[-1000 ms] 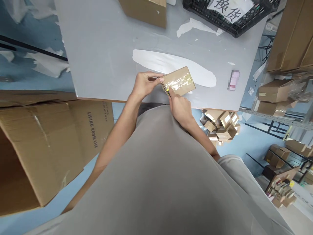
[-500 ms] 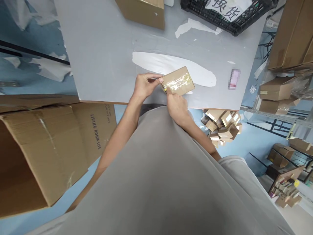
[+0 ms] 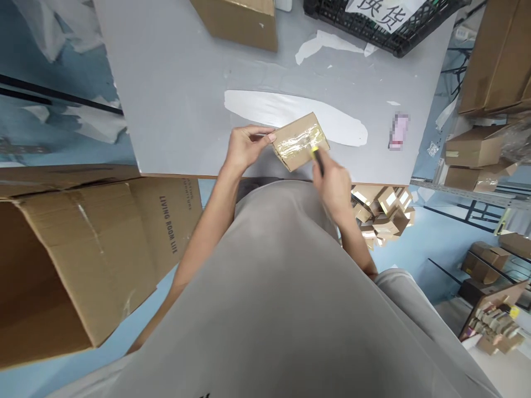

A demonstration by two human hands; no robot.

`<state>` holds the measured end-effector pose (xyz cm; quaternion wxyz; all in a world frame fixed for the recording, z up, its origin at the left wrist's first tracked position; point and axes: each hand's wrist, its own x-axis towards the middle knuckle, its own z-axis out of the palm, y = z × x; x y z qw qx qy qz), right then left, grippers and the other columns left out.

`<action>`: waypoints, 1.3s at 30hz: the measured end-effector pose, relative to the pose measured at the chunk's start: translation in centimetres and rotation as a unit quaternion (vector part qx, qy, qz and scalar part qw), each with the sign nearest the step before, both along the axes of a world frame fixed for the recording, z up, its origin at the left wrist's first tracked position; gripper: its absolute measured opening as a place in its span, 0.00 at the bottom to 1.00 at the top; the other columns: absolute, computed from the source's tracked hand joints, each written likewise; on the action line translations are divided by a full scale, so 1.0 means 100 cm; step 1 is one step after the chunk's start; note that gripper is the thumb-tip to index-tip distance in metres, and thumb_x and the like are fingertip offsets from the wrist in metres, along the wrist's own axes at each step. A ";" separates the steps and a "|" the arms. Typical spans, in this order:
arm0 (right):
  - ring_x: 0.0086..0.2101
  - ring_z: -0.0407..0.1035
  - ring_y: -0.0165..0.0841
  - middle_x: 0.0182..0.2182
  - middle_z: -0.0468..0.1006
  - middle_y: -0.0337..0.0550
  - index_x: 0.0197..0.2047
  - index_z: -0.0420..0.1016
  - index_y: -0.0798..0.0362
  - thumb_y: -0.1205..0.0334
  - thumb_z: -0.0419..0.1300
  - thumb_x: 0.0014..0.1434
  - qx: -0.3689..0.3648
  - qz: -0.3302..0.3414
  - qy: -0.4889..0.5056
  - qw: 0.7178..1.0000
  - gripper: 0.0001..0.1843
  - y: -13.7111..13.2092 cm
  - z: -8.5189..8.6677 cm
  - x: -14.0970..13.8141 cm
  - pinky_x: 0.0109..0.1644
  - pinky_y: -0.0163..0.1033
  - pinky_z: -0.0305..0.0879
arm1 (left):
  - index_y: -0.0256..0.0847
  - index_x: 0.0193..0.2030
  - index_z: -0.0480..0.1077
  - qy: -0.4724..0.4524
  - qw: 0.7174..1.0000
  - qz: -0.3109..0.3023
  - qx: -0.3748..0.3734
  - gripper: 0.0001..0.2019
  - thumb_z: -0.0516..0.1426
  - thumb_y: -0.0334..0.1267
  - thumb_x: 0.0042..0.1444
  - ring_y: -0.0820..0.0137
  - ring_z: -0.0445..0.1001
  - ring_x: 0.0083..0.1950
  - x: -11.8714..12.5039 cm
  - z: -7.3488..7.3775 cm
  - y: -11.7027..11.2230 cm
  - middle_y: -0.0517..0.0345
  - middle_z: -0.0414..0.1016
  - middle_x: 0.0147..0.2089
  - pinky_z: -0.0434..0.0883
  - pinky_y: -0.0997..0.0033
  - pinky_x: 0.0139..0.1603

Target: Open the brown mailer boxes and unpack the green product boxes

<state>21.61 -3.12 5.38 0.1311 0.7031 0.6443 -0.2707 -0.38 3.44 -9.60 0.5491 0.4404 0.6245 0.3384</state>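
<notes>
A small cardboard box (image 3: 296, 138) with shiny clear tape across its top is tilted near the table's front edge. My left hand (image 3: 245, 146) pinches its left corner between thumb and fingers. In my closed right hand (image 3: 335, 185) is a black and yellow utility knife (image 3: 317, 157). Its yellow tip end meets the taped face towards the box's right side; the blade itself is too small to make out. Behind the box lies a long white patch (image 3: 265, 105) on the grey tabletop (image 3: 174, 110).
A larger cardboard box (image 3: 244, 27) and a black plastic crate (image 3: 373, 33) with a paper sign stand at the back. A pink blurred item (image 3: 399, 131) lies at right. A big open carton (image 3: 112, 237) stands left below the table; small boxes (image 3: 384, 213) are heaped at right.
My right hand has moved right along the box with the utility knife, from the box's left front edge to its right side. My left hand keeps its hold on the corner.
</notes>
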 end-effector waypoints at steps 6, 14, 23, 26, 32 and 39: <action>0.53 0.89 0.49 0.58 0.91 0.59 0.81 0.72 0.55 0.44 0.44 0.90 0.066 -0.104 0.077 0.989 0.33 0.023 -0.050 0.053 0.63 0.47 0.79 | 0.47 0.46 0.90 0.010 1.000 -0.007 0.026 0.18 0.76 0.56 0.58 0.52 0.90 0.54 -0.004 -0.012 0.007 0.47 0.92 0.54 0.86 0.48 0.62; 0.53 0.90 0.47 0.62 0.91 0.61 0.83 0.71 0.56 0.43 0.48 0.89 0.028 -0.113 0.073 0.991 0.34 -0.004 -0.057 0.037 0.64 0.44 0.78 | 0.58 0.62 0.87 0.128 0.942 -0.220 0.220 0.17 0.65 0.58 0.75 0.41 0.60 0.93 0.053 0.022 -0.010 0.56 0.79 0.82 0.50 0.28 0.95; 0.68 0.85 0.50 0.75 0.84 0.60 0.92 0.59 0.52 0.52 0.48 0.87 0.036 -0.099 0.053 0.993 0.37 -0.011 -0.056 0.031 0.72 0.53 0.79 | 0.61 0.61 0.87 0.114 0.935 -0.254 0.221 0.16 0.67 0.60 0.73 0.40 0.63 0.92 0.068 0.004 -0.014 0.55 0.80 0.81 0.46 0.24 0.95; 0.68 0.85 0.51 0.75 0.84 0.58 0.92 0.59 0.51 0.55 0.47 0.87 0.042 -0.121 0.060 0.990 0.36 -0.013 -0.064 0.031 0.73 0.55 0.80 | 0.60 0.62 0.87 0.124 0.926 -0.267 0.238 0.17 0.65 0.59 0.75 0.39 0.60 0.93 0.065 -0.004 -0.013 0.55 0.78 0.83 0.46 0.23 0.95; 0.63 0.87 0.56 0.69 0.88 0.59 0.91 0.60 0.52 0.54 0.48 0.89 0.024 -0.140 0.040 0.989 0.35 -0.010 -0.067 0.022 0.70 0.58 0.81 | 0.55 0.66 0.85 0.152 0.905 -0.291 0.270 0.21 0.57 0.59 0.82 0.38 0.56 0.95 0.064 -0.014 -0.015 0.53 0.74 0.86 0.44 0.19 0.95; 0.61 0.87 0.57 0.63 0.90 0.65 0.91 0.58 0.53 0.54 0.51 0.89 -0.019 -0.141 -0.029 0.989 0.35 0.013 -0.040 -0.002 0.67 0.58 0.82 | 0.57 0.70 0.84 0.146 0.901 -0.292 0.285 0.26 0.67 0.63 0.72 0.33 0.56 0.94 0.065 -0.017 -0.015 0.53 0.73 0.87 0.44 0.16 0.94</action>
